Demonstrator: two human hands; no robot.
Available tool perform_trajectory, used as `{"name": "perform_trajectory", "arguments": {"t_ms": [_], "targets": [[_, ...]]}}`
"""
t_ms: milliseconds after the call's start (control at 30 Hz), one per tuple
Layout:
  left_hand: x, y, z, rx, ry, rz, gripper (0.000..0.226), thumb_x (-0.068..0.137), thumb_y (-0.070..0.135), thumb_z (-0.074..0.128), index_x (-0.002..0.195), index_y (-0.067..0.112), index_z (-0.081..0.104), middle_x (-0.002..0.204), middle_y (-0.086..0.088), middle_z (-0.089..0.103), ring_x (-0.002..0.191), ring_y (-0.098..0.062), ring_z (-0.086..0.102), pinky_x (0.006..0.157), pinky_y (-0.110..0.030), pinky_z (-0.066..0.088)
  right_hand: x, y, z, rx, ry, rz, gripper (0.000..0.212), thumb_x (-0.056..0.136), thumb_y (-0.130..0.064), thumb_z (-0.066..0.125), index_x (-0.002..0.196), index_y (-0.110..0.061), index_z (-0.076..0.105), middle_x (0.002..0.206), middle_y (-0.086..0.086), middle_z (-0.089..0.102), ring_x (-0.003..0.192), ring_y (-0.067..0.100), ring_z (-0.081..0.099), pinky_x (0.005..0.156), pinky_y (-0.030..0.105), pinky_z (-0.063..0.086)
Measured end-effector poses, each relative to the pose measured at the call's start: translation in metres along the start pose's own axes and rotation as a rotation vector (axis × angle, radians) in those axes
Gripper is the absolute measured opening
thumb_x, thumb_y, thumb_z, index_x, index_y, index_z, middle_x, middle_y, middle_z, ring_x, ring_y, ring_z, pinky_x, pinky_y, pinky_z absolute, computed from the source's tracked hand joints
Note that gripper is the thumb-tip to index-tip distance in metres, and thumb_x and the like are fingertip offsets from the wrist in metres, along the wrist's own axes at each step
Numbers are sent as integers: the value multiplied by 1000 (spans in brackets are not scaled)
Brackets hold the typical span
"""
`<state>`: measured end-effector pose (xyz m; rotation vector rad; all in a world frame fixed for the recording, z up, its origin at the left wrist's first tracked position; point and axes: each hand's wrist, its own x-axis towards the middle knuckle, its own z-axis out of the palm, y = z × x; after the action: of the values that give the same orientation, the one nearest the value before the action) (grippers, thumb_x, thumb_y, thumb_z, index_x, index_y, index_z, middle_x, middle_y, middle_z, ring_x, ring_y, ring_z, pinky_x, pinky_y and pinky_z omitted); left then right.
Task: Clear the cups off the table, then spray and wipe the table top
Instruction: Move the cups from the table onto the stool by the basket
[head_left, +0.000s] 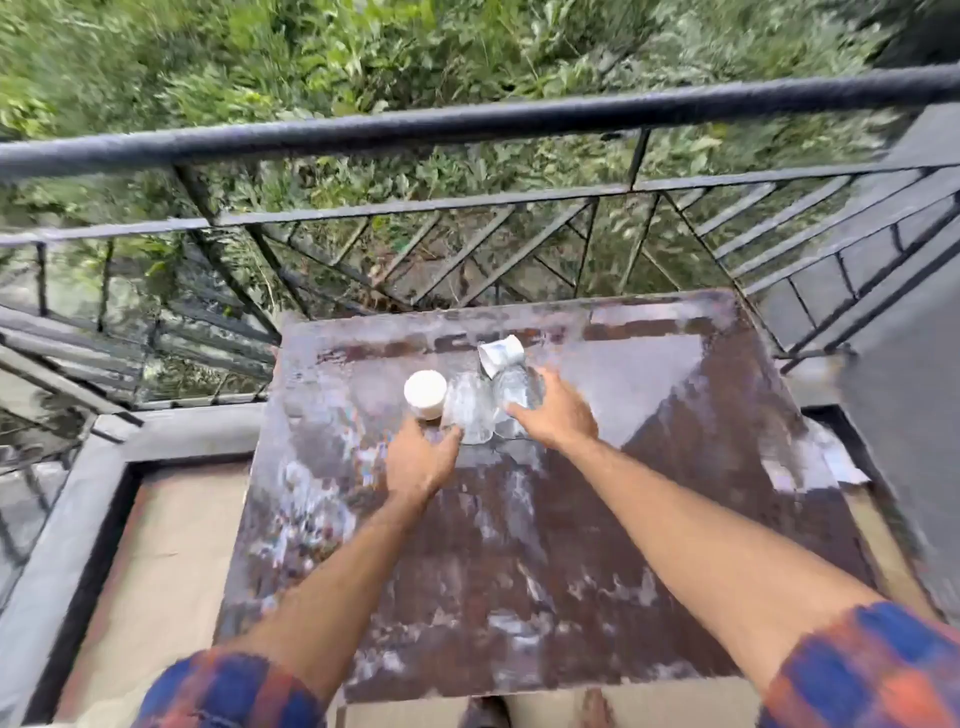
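**Both hands at the cluster of cups**

Plaid sleeves in blue and orange (862, 675) fill the bottom corners of the frame, and two bare forearms reach up from them over a worn, rust-brown metal table top with pale patches (519, 571).

Four cups stand or lie bunched just above the frame's centre, on the far half of the table. A white paper cup with a round top (426, 392) stands leftmost. Just right of it is a clear plastic cup (470, 410), then a second clear plastic cup (511, 395). A white paper cup tipped on its side (501, 353) lies behind that one, nearest the far edge.

Bare table surrounds the cluster on every side, widest toward the lower frame. A black metal railing (467, 124) runs beyond the far edge, with green foliage (363, 47) past it.

The left hand (418, 462) sits below the first clear cup, fingers loosely curled and touching its near side. The right hand (556, 413) is wrapped around the second clear cup from the right. Motion blur leaves the firmness of either grip uncertain.
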<state>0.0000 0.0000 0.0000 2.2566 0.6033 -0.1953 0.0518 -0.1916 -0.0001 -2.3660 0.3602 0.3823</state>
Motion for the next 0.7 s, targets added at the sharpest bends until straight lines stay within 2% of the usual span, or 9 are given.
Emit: {"name": "perform_trajectory", "arguments": {"t_ms": [67,133,267,367,500,700], "targets": [[15,0,7,-103,-3,-36,60,83,57,68,122,12,58,124,-14,67,121,-33,58,96,-38,43,6,-7,7,12,43,25,87,82,-66,76,158,-41,40,157,5,56,139,36,56,110,43,47],[27,0,16,-155,-84,-88,65,80,63,64,123,14,60,123,-12,67,120,-32,59,101,-40,45,9,-12,15,22,34,88,87,82,-67,74,158,-42,38,155,5,58,139,37,57,109,44,48],[42,2,37,-222,-103,-137,65,77,61,69,124,18,59,122,-8,68,119,-29,60,100,-36,43,15,-16,29,37,44,173,93,81,-68,76,159,-45,30,152,8,60,137,37,58,106,45,48],[44,2,47,-212,-111,-165,66,74,61,73,124,23,55,124,-5,67,118,-29,60,97,-36,45,11,-11,38,73,61,228,95,83,-64,76,161,-46,25,155,6,57,141,34,55,109,45,46],[44,1,52,-130,-133,-158,92,61,75,70,131,22,43,128,-4,60,116,-28,59,94,-42,48,0,0,47,71,94,261,95,83,-64,74,163,-42,27,160,1,52,146,32,49,113,45,44],[36,1,56,-76,-97,-148,89,58,65,76,127,18,47,125,-5,56,114,-27,58,94,-40,48,-22,22,47,65,84,243,96,79,-60,80,160,-38,33,152,7,59,136,38,52,108,40,43]]}}
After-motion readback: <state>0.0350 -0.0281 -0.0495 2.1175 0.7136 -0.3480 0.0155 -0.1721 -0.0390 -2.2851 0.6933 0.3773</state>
